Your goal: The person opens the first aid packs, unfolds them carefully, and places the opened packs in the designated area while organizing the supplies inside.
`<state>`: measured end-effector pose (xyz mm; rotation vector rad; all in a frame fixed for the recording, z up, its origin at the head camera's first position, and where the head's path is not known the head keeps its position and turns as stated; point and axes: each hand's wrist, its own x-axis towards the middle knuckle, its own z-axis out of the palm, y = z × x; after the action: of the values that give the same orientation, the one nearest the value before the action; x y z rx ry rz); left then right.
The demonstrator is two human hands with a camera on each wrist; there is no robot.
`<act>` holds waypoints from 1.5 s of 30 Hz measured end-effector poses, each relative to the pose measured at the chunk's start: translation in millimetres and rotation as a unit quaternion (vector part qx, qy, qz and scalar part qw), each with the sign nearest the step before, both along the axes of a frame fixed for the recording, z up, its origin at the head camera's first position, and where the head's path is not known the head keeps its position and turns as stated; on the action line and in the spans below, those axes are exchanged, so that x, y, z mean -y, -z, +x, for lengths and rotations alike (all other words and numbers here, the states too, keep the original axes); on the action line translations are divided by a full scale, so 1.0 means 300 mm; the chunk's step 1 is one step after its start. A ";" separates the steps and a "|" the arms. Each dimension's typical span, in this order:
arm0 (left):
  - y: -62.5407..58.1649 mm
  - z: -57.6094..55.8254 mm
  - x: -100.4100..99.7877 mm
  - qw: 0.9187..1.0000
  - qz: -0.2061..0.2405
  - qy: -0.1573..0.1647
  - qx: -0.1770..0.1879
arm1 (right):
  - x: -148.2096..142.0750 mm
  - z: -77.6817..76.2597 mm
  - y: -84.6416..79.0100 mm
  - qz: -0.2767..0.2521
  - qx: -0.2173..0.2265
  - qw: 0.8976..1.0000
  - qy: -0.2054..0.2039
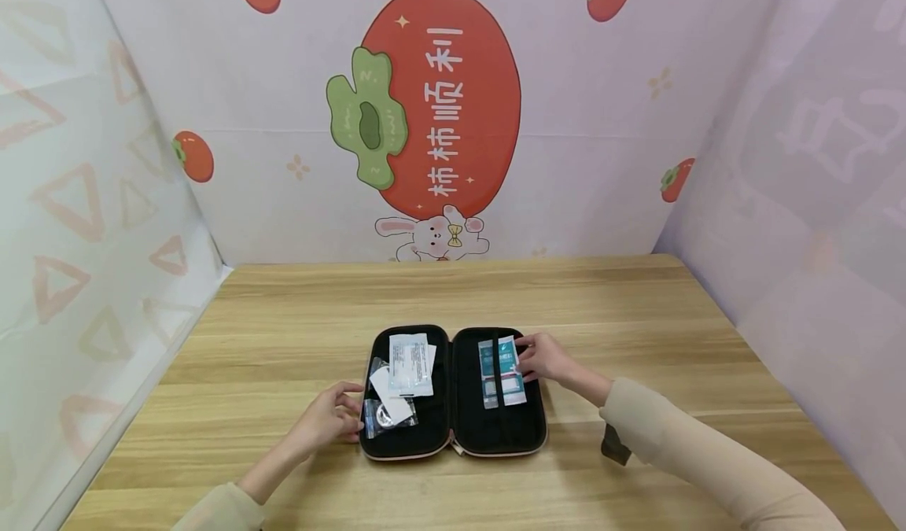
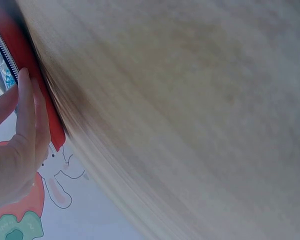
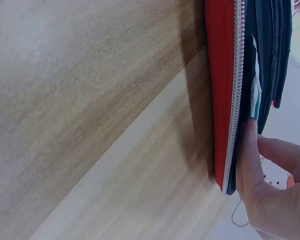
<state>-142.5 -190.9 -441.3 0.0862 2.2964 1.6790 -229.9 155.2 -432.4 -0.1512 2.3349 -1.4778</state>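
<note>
A black-lined zip case [image 1: 406,439] with a red outside lies unfolded on the wooden table. At its left edge, my left hand [image 1: 331,419] touches the rim with extended fingers; the left wrist view shows fingertips [image 2: 24,80] along the zip and red side. My right hand [image 1: 548,358] reaches over the right edge, its fingertips touching a teal-and-white sachet [image 1: 511,366]. A black elastic band [image 1: 498,381] crosses this sachet and another overlapping it. White sachets [image 1: 410,362] and a clear packet with a round white item [image 1: 385,417] fill the left half.
A small dark object [image 1: 615,446] lies on the table [image 1: 297,311] beneath my right sleeve. Printed cloth walls [image 1: 580,122] enclose the back and both sides. The zip pull [image 1: 456,446] hangs near the case's hinge.
</note>
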 end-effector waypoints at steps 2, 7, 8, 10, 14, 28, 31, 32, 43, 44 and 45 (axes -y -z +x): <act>0.002 -0.002 0.000 1.000 0.000 -0.003 0.003 | 0.006 0.000 0.002 -0.006 0.003 1.000 0.004; 0.008 -0.004 0.004 1.000 0.008 -0.005 0.004 | 0.020 0.000 0.010 -0.011 0.004 1.000 0.011; 0.011 -0.005 0.006 1.000 0.013 -0.002 -0.002 | 0.022 0.000 0.012 -0.012 0.005 1.000 0.013; 0.019 -0.006 0.011 1.000 0.023 0.003 -0.008 | 0.026 0.001 0.015 -0.015 0.006 1.000 0.011; 0.034 -0.010 0.021 0.998 0.043 0.018 -0.031 | 0.034 0.001 0.021 -0.027 0.008 1.000 0.002; 0.006 -0.008 0.000 1.000 0.002 -0.004 -0.001 | 0.009 -0.120 0.238 -0.103 -0.006 0.994 -0.044; 0.002 -0.005 -0.002 1.000 0.000 -0.006 0.002 | 0.015 -0.117 0.236 -0.104 -0.007 0.994 -0.045; 0.002 -0.005 -0.002 1.000 0.000 -0.006 0.003 | 0.041 -0.060 0.136 -0.089 -0.009 0.995 -0.040; 0.008 -0.004 0.002 1.000 0.000 -0.005 0.002 | -0.003 -0.194 0.362 -0.128 -0.007 0.989 -0.071; 0.009 -0.004 0.002 1.000 0.000 -0.005 0.002 | -0.004 -0.202 0.376 -0.121 -0.001 0.991 -0.065; 0.009 -0.005 0.003 1.000 0.000 -0.005 0.002 | 0.007 -0.172 0.325 -0.114 -0.003 0.991 -0.064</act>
<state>-143.8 -191.6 -444.1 0.0715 2.2981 1.6823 -281.5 153.1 -530.1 -0.3586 2.1108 -1.6767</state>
